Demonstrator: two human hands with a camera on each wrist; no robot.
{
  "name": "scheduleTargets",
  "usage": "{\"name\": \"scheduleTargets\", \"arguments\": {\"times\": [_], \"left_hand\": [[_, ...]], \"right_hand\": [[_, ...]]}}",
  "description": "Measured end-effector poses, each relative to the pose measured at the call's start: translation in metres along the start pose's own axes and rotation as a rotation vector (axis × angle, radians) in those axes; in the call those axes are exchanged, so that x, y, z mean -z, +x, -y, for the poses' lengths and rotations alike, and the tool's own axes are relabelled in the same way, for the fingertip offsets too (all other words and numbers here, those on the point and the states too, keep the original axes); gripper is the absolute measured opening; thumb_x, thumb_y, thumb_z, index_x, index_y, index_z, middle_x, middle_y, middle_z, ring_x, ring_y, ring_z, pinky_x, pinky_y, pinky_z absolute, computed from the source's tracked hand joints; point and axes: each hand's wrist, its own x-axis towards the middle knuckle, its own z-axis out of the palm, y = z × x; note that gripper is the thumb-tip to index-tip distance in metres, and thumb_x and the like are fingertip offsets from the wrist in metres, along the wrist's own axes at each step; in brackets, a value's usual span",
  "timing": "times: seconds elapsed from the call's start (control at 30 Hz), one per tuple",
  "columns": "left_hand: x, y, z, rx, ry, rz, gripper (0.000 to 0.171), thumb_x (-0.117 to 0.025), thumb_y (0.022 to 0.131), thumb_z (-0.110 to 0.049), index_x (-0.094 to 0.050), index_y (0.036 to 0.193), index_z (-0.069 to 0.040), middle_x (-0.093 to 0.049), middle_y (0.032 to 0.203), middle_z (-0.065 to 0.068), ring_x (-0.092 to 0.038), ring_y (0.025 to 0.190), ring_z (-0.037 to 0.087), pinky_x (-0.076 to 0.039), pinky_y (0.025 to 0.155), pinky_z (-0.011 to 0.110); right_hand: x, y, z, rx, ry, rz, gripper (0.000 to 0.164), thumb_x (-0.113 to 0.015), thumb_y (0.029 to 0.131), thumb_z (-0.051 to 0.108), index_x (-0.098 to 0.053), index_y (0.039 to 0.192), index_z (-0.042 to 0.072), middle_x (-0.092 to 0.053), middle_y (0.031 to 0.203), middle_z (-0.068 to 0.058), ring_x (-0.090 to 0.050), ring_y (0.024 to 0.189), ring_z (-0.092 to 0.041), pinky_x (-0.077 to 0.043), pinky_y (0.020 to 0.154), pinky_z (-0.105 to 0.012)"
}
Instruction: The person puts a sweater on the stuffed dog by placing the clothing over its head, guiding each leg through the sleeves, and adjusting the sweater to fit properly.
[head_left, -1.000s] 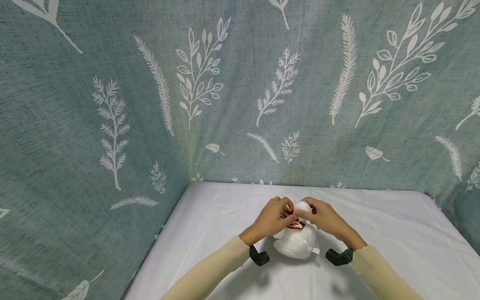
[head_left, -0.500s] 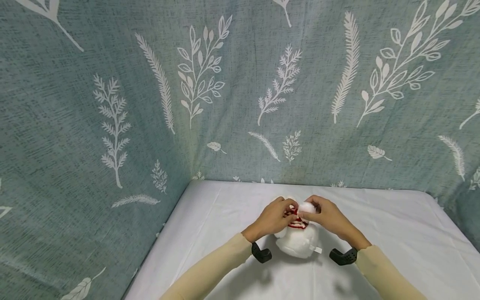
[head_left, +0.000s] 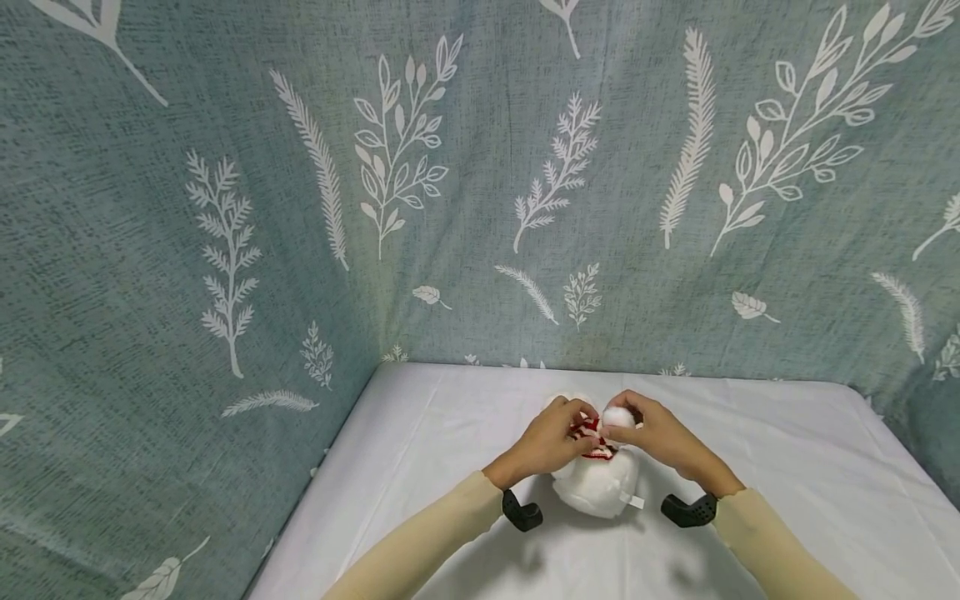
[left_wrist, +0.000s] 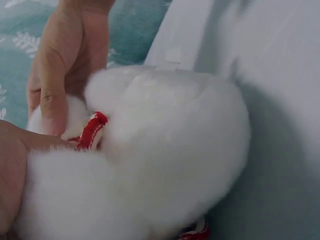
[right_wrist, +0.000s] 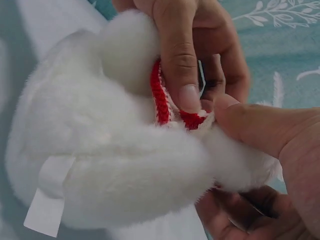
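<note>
1. Leftmost, a blue-green leaf-patterned cloth (head_left: 135, 333) hangs beside and behind the white-covered table (head_left: 442, 425), presumably as a screen.
2. Next, a black device (head_left: 522, 512) sits on the wrist of the left hand (head_left: 546, 442); it seems placed there so the palm and fingers stay free.
3. That hand's fingers are curled, thumb on the red-and-white knitted band (right_wrist: 164, 105), pinching it, probably because its edge gives a firm hold where fur would slip.
4. Between the hands is the white plush toy (head_left: 596, 487), wearing the band. Its bulk faces the person, low over the table or resting on it; I cannot tell which. Being held from both sides likely keeps it from rolling.
5. Further right, a rounded white tuft (head_left: 618, 417) is gripped in the curled fingers of the right hand (head_left: 663, 435), thumb tip close to the band. It looks like part of the toy, though its join is hidden.
6. Below it, a white tag (head_left: 637, 502) sticks out loose, untouched.
</note>
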Motion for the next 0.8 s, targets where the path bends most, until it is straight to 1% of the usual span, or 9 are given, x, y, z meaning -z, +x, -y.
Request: {"name": "scheduleTargets", "arguments": {"times": [0.1,0.23,0.37,0.47,0.57,0.63,0.73,0.8], "left_hand": [[0.0012,-0.0011,-0.0011,-0.014,0.002,0.002,0.026,-0.071,0.099,-0.027,-0.068,0.124,-0.019,-0.056,0.098,0.000,-0.049,0.084,0.008,-0.041,0.071,0.021],[0.0023,-0.0025,0.0012,-0.034,-0.012,0.009,0.029,-0.071,0.098,-0.016,-0.070,0.126,-0.022,-0.056,0.098,0.000,-0.048,0.085,0.009,-0.040,0.071,0.021],[0.0014,-0.0020,0.0056,-0.067,-0.004,0.019,0.039,-0.073,0.094,-0.006,-0.068,0.128,-0.024,-0.057,0.100,-0.001,-0.050,0.088,0.010,-0.042,0.073,0.019],[0.0013,-0.0009,0.0063,-0.087,0.009,0.026,0.041,-0.073,0.093,-0.003,-0.068,0.129,-0.024,-0.057,0.101,-0.001,-0.050,0.090,0.009,-0.042,0.075,0.019],[0.0013,-0.0008,0.0045,-0.081,0.016,0.028,0.037,-0.072,0.093,-0.001,-0.069,0.124,-0.021,-0.057,0.101,-0.001,-0.050,0.090,0.009,-0.041,0.076,0.019],[0.0014,-0.0015,0.0024,-0.076,0.018,0.021,0.031,-0.072,0.092,0.000,-0.071,0.117,-0.018,-0.057,0.101,-0.001,-0.050,0.090,0.009,-0.041,0.076,0.019],[0.0007,-0.0030,0.0002,-0.081,0.033,0.009,0.026,-0.072,0.091,0.001,-0.074,0.109,-0.017,-0.057,0.102,-0.001,-0.050,0.091,0.009,-0.041,0.078,0.017],[0.0002,-0.0043,-0.0011,-0.083,0.038,0.003,0.028,-0.072,0.090,0.002,-0.075,0.110,-0.018,-0.058,0.103,-0.001,-0.051,0.091,0.011,-0.041,0.078,0.017]], "right_hand": [[-0.0002,0.0003,0.0001,-0.023,-0.009,0.002,0.037,-0.077,0.095,0.028,-0.065,0.123,0.006,-0.061,0.116,-0.012,-0.057,0.100,-0.025,-0.055,0.078,-0.035],[0.0016,0.0010,-0.0005,-0.057,-0.044,0.013,0.037,-0.077,0.095,0.031,-0.070,0.122,0.007,-0.060,0.118,-0.011,-0.058,0.100,-0.024,-0.055,0.079,-0.038],[0.0047,0.0014,0.0001,-0.070,-0.055,0.011,0.037,-0.077,0.094,0.030,-0.069,0.121,0.005,-0.057,0.116,-0.013,-0.057,0.098,-0.025,-0.055,0.078,-0.042],[0.0060,0.0015,0.0004,-0.074,-0.049,-0.004,0.038,-0.078,0.093,0.029,-0.067,0.121,0.005,-0.058,0.115,-0.013,-0.057,0.098,-0.026,-0.055,0.078,-0.041],[0.0062,0.0021,-0.0002,-0.076,-0.054,-0.024,0.038,-0.080,0.092,0.028,-0.067,0.119,0.005,-0.060,0.114,-0.012,-0.058,0.097,-0.025,-0.055,0.077,-0.040],[0.0064,0.0030,-0.0011,-0.081,-0.066,-0.023,0.038,-0.079,0.092,0.029,-0.069,0.120,0.006,-0.061,0.115,-0.011,-0.058,0.098,-0.024,-0.054,0.078,-0.039],[0.0067,0.0045,-0.0018,-0.100,-0.083,0.006,0.034,-0.076,0.095,0.031,-0.071,0.120,0.008,-0.060,0.115,-0.011,-0.058,0.097,-0.023,-0.053,0.079,-0.040],[0.0073,0.0052,-0.0021,-0.107,-0.083,0.039,0.032,-0.074,0.097,0.030,-0.070,0.119,0.008,-0.058,0.115,-0.012,-0.058,0.095,-0.023,-0.052,0.079,-0.042]]}}
